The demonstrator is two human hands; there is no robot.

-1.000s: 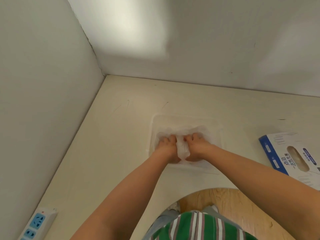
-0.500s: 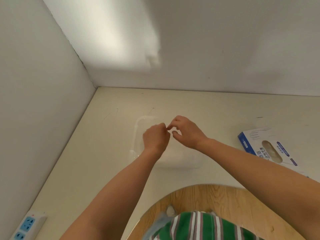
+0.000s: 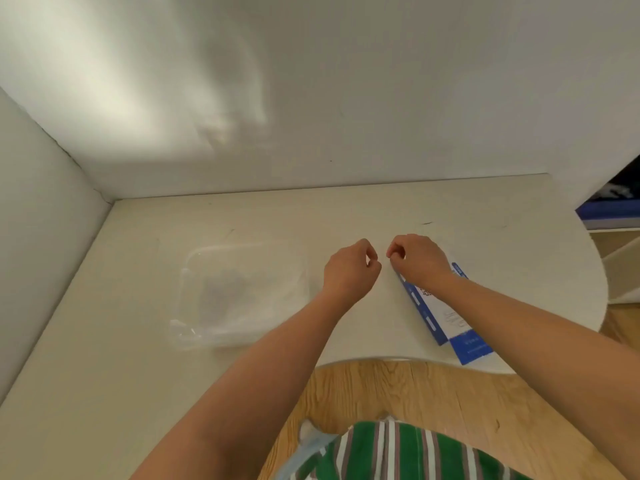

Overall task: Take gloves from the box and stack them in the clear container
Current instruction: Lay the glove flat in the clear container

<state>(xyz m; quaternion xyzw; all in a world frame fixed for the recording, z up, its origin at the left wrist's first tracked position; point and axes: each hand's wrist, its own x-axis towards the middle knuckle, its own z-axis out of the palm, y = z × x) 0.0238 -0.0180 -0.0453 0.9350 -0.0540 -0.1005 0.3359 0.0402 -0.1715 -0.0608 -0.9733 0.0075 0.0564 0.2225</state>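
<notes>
Gloves (image 3: pixel 225 296) show as a hazy, crumpled clear layer inside the clear container (image 3: pixel 188 271), on the left part of the table (image 3: pixel 104 341), and neither hand touches them.

Nearest: green-and-white striped shirt (image 3: pixel 398 452) at bottom edge, wood-grain floor (image 3: pixel 398 393) beyond it. The table's curved front edge comes next. Both bare forearms reach forward over it.

Mid-field, right: blue-and-white glove box (image 3: pixel 446 317) lies flat, angled, its near end at the table's front edge. The right forearm crosses over its far end and hides the opening.

Mid-field, left: the container sits flat on the table, well apart from the box.

Hands: left hand (image 3: pixel 349 268) is raised between container and box, fingers curled in, thumb tip close to forefinger. Right hand (image 3: pixel 419 259) is just beside it, over the far end of the box, fingers likewise curled. Nothing is visible in either grasp. The two hands are close but not touching. Contact between right hand and box: cannot tell.

Far: pale wall (image 3: pixel 346 98) along the back with a bright patch of light, side panel (image 3: pixel 34 237) closing the left corner. Dark blue item (image 3: pixel 609 202) at far right, too unclear to identify.
</notes>
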